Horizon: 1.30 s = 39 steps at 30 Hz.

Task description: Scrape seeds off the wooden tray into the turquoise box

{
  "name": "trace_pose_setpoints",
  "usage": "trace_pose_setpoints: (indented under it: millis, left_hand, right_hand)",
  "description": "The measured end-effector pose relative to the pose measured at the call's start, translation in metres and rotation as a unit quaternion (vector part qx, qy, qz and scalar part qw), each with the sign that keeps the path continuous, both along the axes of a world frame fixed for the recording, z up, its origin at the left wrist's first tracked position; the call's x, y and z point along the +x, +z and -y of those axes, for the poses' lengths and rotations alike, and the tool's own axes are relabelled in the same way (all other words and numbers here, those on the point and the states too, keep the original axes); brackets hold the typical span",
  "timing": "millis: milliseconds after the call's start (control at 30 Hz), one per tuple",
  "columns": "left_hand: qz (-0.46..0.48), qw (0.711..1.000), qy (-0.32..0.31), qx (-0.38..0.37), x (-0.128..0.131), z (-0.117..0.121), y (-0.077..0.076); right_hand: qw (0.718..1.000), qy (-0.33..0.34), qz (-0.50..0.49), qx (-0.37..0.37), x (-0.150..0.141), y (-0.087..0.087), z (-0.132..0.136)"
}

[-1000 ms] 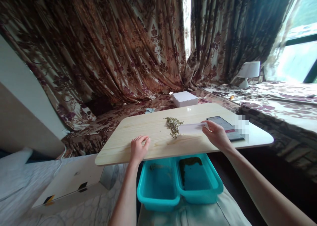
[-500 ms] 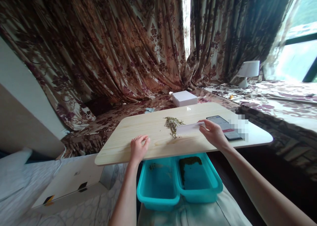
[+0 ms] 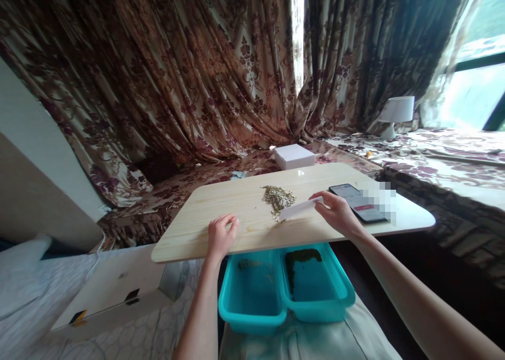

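Patterned curtains point(image 3: 177, 71) are filling the background, their dark folds merging in shadow, while a window point(image 3: 469, 100) is glaring at the right and running out of the picture. Before them, a pale wooden surface point(image 3: 189, 223) is carrying a loose heap of small greenish-brown dried bits point(image 3: 276, 194) near its middle. What the bits are is staying too fine to make out.

The right hand point(image 3: 335, 210) is holding a white card point(image 3: 302, 208), its fingers closing narrowly on the right end; some of them are hiding behind the card. The card's other end is reaching the near side of the heap and covering a few bits, and whether its lower edge is touching the wood, I cannot tell. Just beyond that hand, a phone point(image 3: 351, 198) is lying on the surface, a pixelated patch masking its right part and the screen's text being unreadable.

The left hand point(image 3: 222, 235) is resting at the near edge, left of the heap and apart from it, its fingers curling loosely together; the palm is facing away, so whether anything is sitting beneath it, I cannot tell.

Below, a left turquoise tub point(image 3: 252, 320) and a right turquoise tub point(image 3: 321, 312) are standing side by side, the surface hiding their far ends. Sparse specks are clinging inside the left one; a dark greenish layer is lining the far and left sides of the other. Both forearms are running out of the picture at the bottom.
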<state>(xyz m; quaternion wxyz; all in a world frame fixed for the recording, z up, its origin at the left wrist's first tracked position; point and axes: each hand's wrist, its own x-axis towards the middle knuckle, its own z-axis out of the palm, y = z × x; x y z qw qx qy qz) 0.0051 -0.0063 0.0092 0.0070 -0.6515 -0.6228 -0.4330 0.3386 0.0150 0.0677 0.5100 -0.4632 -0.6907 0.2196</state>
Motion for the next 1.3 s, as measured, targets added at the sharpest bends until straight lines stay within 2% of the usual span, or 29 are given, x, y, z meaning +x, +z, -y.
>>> trace_pose_setpoints:
  millis: [167, 400, 667, 933, 1133, 1300]
  left_hand:
    - [-0.002, 1.0, -0.001, 0.001, 0.0, 0.0, 0.0]
    - [-0.001, 1.0, -0.001, 0.005, 0.0, 0.001, 0.0]
    - [-0.001, 1.0, -0.003, 0.008, 0.0, 0.0, -0.001]
    - [0.0, 1.0, -0.001, 0.007, 0.0, 0.0, 0.0]
    - [0.001, 1.0, -0.002, 0.005, 0.0, 0.001, 0.0]
    - [0.001, 1.0, -0.003, 0.003, 0.0, 0.001, 0.001]
  right_hand:
    - [1.0, -0.012, -0.01, 0.006, 0.004, 0.003, 0.001]
    - [0.999, -0.03, -0.021, -0.002, 0.003, -0.002, -0.004]
    - [0.998, -0.057, 0.002, 0.005, 0.016, 0.005, 0.009]
    - [0.998, -0.056, -0.003, -0.012, 0.025, 0.004, 0.016]
    - [0.998, -0.049, -0.017, -0.021, 0.018, 0.01, 0.016]
    - [0.999, -0.044, -0.009, -0.017, 0.012, 0.008, 0.012]
